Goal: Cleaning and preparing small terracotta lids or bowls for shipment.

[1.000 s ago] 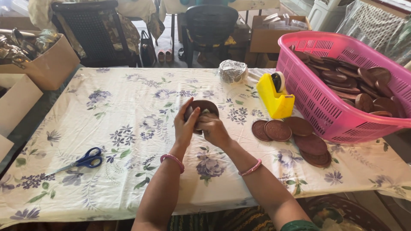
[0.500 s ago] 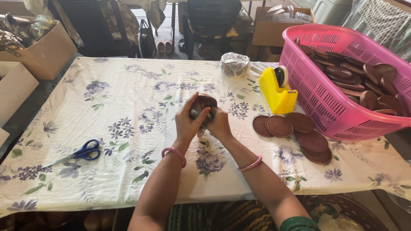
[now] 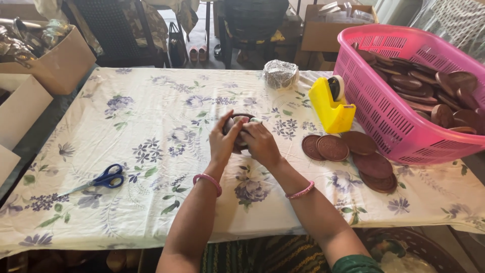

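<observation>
**Both hands close on a brown disc above a flowered surface**

A person's left hand (image 3: 225, 144) and right hand (image 3: 260, 144) meet over the middle of the flowered surface (image 3: 151, 101), each grip closed round the same small round brown disc (image 3: 237, 121), fingers curled tight and the disc held just clear of the cloth. It is largely hidden by the fingers, so a slip would likely send it down onto the cloth or off the near edge; too hard a squeeze could crack it, if it is brittle.

From the left: 2 open cardboard boxes (image 3: 55, 60) stand off the far-left corner, one plain brown and holding shiny wrapped items, one pale. Blue-handled scissors (image 3: 103, 179) lie well to the left of the hands, blades pointing away. Beyond the hands sits a crinkled silver foil bundle (image 3: 280, 73). A yellow tape dispenser (image 3: 331, 106) stands just beside a pink slatted basket (image 3: 384, 111) filled with more brown discs. Loose discs (image 3: 353, 154) overlap on the cloth at the basket's foot, near the right edge, where a nudge from the right arm could scatter them. A brown carton (image 3: 328, 30) stands behind.
</observation>
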